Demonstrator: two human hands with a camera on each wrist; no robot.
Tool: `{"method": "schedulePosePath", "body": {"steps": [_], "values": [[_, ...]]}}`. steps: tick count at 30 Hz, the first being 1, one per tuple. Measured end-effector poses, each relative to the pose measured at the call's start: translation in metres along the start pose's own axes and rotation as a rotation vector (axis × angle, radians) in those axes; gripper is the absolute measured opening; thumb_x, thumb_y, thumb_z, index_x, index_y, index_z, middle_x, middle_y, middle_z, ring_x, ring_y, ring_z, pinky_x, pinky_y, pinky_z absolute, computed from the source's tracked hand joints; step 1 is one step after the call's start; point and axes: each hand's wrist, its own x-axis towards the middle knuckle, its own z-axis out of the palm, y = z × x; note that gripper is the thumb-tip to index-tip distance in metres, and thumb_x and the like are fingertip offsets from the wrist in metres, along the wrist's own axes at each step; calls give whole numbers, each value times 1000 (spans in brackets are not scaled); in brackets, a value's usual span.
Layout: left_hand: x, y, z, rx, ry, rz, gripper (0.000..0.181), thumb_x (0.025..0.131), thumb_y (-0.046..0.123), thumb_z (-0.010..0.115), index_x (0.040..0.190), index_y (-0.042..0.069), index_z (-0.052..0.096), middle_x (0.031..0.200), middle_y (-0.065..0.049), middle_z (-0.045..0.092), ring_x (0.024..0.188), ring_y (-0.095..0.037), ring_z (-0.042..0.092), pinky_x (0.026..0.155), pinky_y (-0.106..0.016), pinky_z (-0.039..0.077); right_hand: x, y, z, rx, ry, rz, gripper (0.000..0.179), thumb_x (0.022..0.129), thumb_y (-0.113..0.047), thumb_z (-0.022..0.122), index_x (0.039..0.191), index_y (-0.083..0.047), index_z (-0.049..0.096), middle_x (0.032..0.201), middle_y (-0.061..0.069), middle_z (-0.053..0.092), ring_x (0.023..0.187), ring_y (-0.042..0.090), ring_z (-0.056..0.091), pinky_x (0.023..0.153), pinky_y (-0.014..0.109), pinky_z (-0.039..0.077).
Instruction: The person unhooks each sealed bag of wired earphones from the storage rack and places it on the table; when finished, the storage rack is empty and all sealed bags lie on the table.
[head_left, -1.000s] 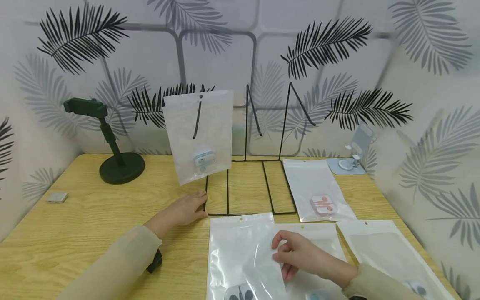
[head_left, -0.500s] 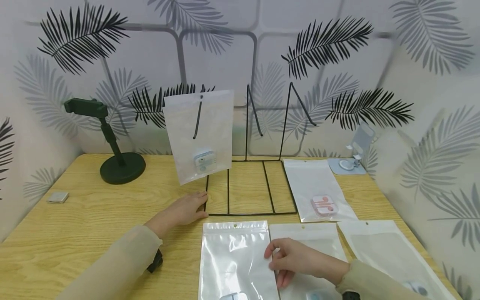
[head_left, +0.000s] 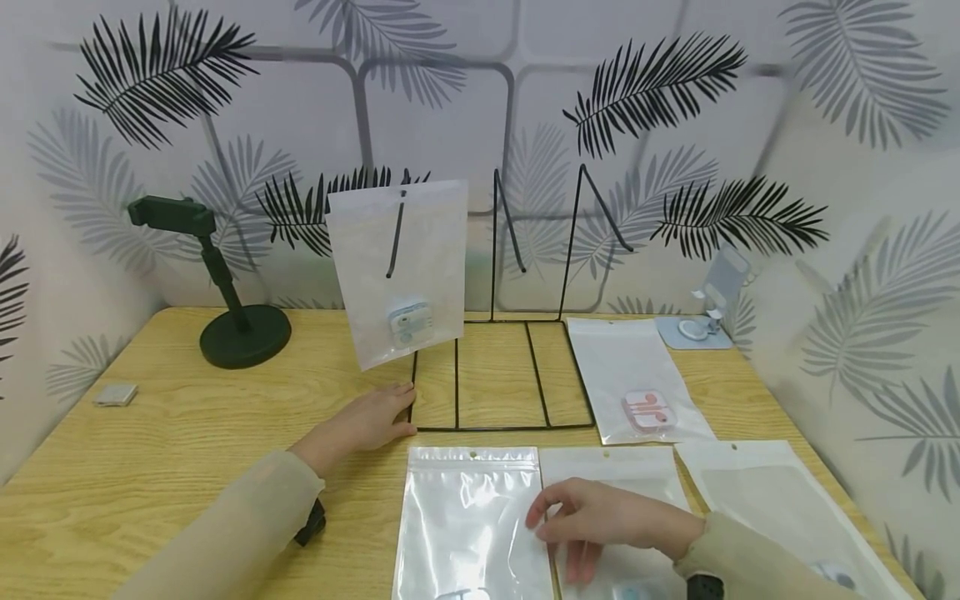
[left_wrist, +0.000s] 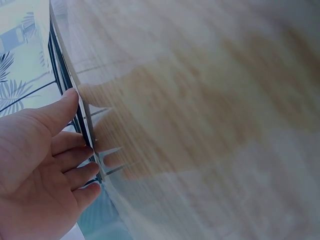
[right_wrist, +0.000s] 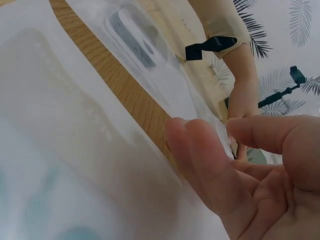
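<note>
A black wire rack (head_left: 504, 428) stands at the middle of the table. My left hand (head_left: 367, 421) rests against the left bar of its base; in the left wrist view the fingertips touch a dark bar (left_wrist: 64, 65). On the rack's left hook hangs a white pouch (head_left: 397, 242) with a boxed pair of earphones (head_left: 410, 323). A clear-fronted zip pouch (head_left: 465, 525) lies flat before the rack. My right hand (head_left: 592, 521) hovers at its right edge, over a second pouch (head_left: 641, 467). In the right wrist view, nothing sits between its thumb and fingers (right_wrist: 207, 150).
A pouch with pink earphones (head_left: 615, 358) lies right of the rack, another pouch (head_left: 765, 492) at the front right. Two phone stands, dark green (head_left: 240, 333) and pale blue (head_left: 708, 304), stand at the back. A small whitish square (head_left: 116, 394) lies at left.
The zip pouch, its right edge earlier held and lifted by my right hand, has come down flat and nearer the front. My right hand has let go of it. The left hand stays put.
</note>
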Motion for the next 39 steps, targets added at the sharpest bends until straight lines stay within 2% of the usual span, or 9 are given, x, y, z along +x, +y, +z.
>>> {"method": "schedulePosePath", "body": {"steps": [4, 7, 15, 20, 25, 31, 35, 39], "values": [[-1, 0, 0, 2, 0, 2, 59, 93, 26, 57, 137, -7, 36, 143, -22, 31, 131, -38, 27, 106, -47, 25, -2, -4, -7, -26, -16, -13, 19, 92, -18, 57, 102, -2, 61, 76, 14, 66, 50, 14, 60, 43, 24, 50], [-2, 1, -1, -1, 2, 5, 59, 93, 25, 57, 137, -8, 36, 142, -23, 31, 131, -38, 27, 106, -47, 25, -3, -8, -15, -63, 7, -26, 20, 92, -20, 58, 102, -3, 62, 78, 14, 66, 52, 16, 61, 44, 28, 52], [-1, 1, -1, -9, 3, 7, 59, 93, 25, 57, 137, -8, 36, 143, -22, 31, 131, -38, 26, 106, -47, 24, -4, -24, -47, -111, 127, -37, 30, 91, -19, 59, 110, 4, 57, 87, 16, 66, 60, 21, 62, 53, 36, 55], [-1, 1, -1, -5, 14, 11, 58, 93, 24, 57, 136, -8, 37, 142, -23, 32, 130, -39, 27, 106, -47, 25, 0, -28, -71, -183, 228, -87, 36, 90, -20, 61, 114, 6, 55, 92, 18, 65, 68, 26, 64, 61, 38, 55], [-1, 0, 1, 3, 20, 16, 58, 93, 25, 58, 136, -8, 38, 142, -23, 33, 129, -39, 29, 105, -48, 26, 5, -22, -94, -213, 318, -120, 41, 90, -22, 61, 117, 8, 52, 96, 21, 63, 76, 33, 63, 65, 39, 55], [0, -1, 2, 0, 19, 15, 59, 93, 25, 57, 137, -8, 37, 142, -23, 32, 130, -39, 28, 105, -47, 25, 13, -8, -118, -217, 429, -110, 43, 90, -21, 62, 120, 8, 52, 102, 23, 59, 84, 37, 60, 65, 39, 55], [0, -2, 2, 2, 17, 9, 59, 93, 26, 57, 137, -7, 37, 142, -22, 32, 130, -39, 28, 105, -47, 25, 21, 0, -130, -249, 455, -85, 37, 91, -17, 60, 119, 6, 53, 100, 16, 57, 85, 32, 59, 64, 38, 55], [0, -2, 2, 4, 15, 7, 59, 93, 26, 57, 137, -7, 37, 143, -22, 31, 130, -39, 28, 106, -47, 25, 29, 9, -137, -306, 451, -30, 30, 90, -14, 61, 114, 3, 57, 87, 11, 56, 72, 22, 58, 60, 35, 54]]}}
